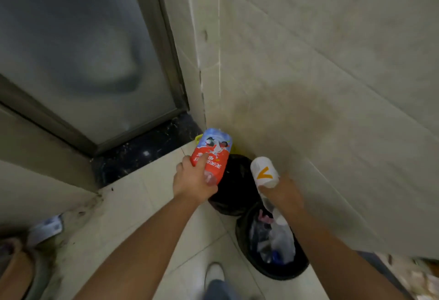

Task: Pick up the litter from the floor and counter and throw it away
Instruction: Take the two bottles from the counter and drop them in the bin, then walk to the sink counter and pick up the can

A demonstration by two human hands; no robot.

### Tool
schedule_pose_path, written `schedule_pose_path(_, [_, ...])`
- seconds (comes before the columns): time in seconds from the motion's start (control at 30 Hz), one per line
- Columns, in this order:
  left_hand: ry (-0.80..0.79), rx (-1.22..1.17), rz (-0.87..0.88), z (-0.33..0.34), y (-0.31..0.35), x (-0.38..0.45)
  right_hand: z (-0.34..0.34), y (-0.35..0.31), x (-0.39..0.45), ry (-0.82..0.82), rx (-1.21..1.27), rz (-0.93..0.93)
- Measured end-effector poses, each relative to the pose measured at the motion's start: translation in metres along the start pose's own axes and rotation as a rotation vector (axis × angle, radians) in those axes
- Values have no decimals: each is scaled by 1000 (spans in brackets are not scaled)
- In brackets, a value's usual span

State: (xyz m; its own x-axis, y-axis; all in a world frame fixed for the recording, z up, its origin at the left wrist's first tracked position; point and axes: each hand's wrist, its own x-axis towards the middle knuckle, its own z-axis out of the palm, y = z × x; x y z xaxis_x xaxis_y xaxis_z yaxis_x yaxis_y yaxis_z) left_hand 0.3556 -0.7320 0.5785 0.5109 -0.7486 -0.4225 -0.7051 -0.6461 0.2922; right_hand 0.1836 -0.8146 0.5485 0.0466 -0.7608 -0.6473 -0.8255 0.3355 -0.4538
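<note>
My left hand (pixel 193 180) grips a plastic bottle with a red and blue label (pixel 212 151), held over a black rubbish bag (pixel 234 188) that stands in the corner. My right hand (pixel 281 192) holds a white paper cup with an orange mark (pixel 263 171), and a clear plastic piece hangs below it. Under the right forearm is a black bin (pixel 249 259) lined with a bag and filled with crumpled plastic and wrappers (pixel 275 240). The whole view is blurred.
A tiled wall (pixel 332 85) closes the right side. A frosted glass door (pixel 78 50) with a dark stone threshold (pixel 142 154) stands at the left. My white shoe (pixel 213 276) is on the pale floor tiles. Blurred objects lie at the bottom left (pixel 45 228).
</note>
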Motion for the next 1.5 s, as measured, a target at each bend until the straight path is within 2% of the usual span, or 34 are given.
schedule_pose_path(0.13, [-130, 54, -30, 76, 5, 79, 46, 12, 93, -37, -170, 70])
schedule_pose_path(0.37, [-349, 89, -141, 238, -21, 183, 158, 66, 234, -186, -124, 186])
schedule_pose_path(0.47, [-375, 90, -156, 283, -33, 200, 181, 89, 257, -227, -170, 178])
schedule_pose_path(0.57, [-390, 113, -101, 293, -39, 195, 181, 102, 252, -251, -248, 113])
schedule_pose_path(0.7, [-357, 239, -5, 256, -41, 176, 163, 82, 227, -258, -485, -93])
schedule_pose_path(0.8, [-276, 273, 2, 197, -44, 159, 139, 34, 197, -191, -653, -312])
schedule_pose_path(0.9, [-161, 281, -61, 126, -46, 137, 114, -30, 156, -120, -749, -536])
schedule_pose_path(1.07, [63, 229, -257, 6, -63, 67, 86, -137, 59, -101, -844, -836])
schedule_pose_path(1.23, [311, 170, -483, -98, -108, -47, 81, -217, -79, -14, -858, -1197])
schedule_pose_path(1.37, [513, 134, -698, -140, -151, -162, 97, -239, -196, -3, -864, -1463])
schedule_pose_path(1.5, [619, 72, -922, -136, -184, -305, 128, -209, -323, -95, -871, -1677])
